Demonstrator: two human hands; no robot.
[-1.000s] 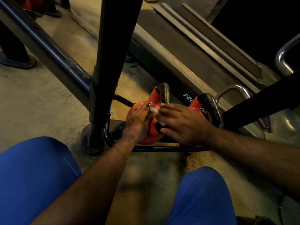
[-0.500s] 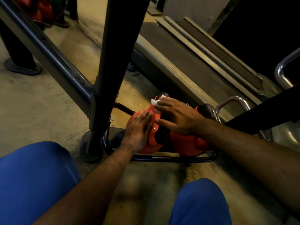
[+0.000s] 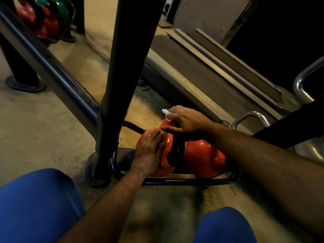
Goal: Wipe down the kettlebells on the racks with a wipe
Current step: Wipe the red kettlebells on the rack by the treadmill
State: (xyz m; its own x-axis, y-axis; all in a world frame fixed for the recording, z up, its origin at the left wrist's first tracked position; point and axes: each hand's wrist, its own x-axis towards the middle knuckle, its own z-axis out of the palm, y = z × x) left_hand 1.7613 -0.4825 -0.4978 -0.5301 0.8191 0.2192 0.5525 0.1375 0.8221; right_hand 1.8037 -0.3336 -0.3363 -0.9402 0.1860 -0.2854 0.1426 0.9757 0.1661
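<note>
On the low rack (image 3: pixel 175 181), left hand (image 3: pixel 149 153) lies flat against the red kettlebell (image 3: pixel 166 151); right hand (image 3: pixel 185 120) fingers curl round the wipe (image 3: pixel 166 113) atop its handle.

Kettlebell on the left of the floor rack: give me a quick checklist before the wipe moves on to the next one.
1. Wipe in hand: ok. The right hand holds the white wipe at the top of the left kettlebell.
2. Kettlebell steadied: ok. The left hand lies flat on its side.
3. Kettlebell seated in the rack: ok, it sits inside the rail.
4. Handle fully wiped: cannot tell, the right hand covers it.
5. Path to the right kettlebell: ok, it sits close beside, though the right forearm crosses over it.
6. Wipe still clean: cannot tell, only a small corner shows.
</note>
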